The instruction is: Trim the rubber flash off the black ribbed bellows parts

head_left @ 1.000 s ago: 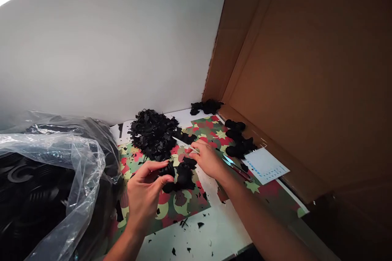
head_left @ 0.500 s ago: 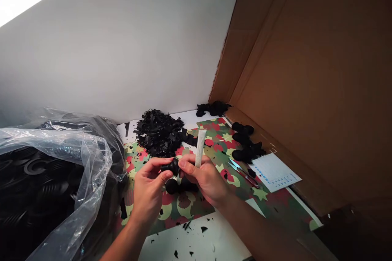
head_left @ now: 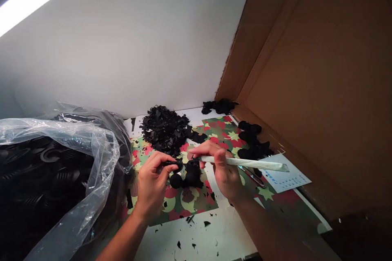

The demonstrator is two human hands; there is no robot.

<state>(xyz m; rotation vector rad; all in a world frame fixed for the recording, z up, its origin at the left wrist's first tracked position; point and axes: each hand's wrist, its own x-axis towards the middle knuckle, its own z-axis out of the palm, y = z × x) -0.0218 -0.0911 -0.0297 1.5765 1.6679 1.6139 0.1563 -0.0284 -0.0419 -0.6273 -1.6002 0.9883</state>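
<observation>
My left hand (head_left: pixel 152 181) is closed, pinching a small black ribbed rubber part (head_left: pixel 178 165) between thumb and fingers. Closed around a slim stick-like tool with a pale wrapped handle (head_left: pixel 257 164) is my right hand (head_left: pixel 226 173). The handle points to the right, nearly level; a dark tip or scrap lies by the right fingertips, and I cannot make out which. Just below both hands, rounded black pieces (head_left: pixel 186 178) lie on the patterned sheet (head_left: pixel 191 200).
On the left stands a clear plastic bag (head_left: pixel 104 159) full of black ribbed parts. A heap of black shavings (head_left: pixel 165 128) sits behind my hands. Tweezers (head_left: pixel 253 176), a printed white card (head_left: pixel 286 173) and black clumps (head_left: pixel 252 140) are at the right, beside a cardboard wall (head_left: pixel 321 89).
My right hand has drawn slightly away from the left, and the pale handle has swung from upright to nearly level, pointing right. The left hand still holds the rubber part. The view has shifted slightly.
</observation>
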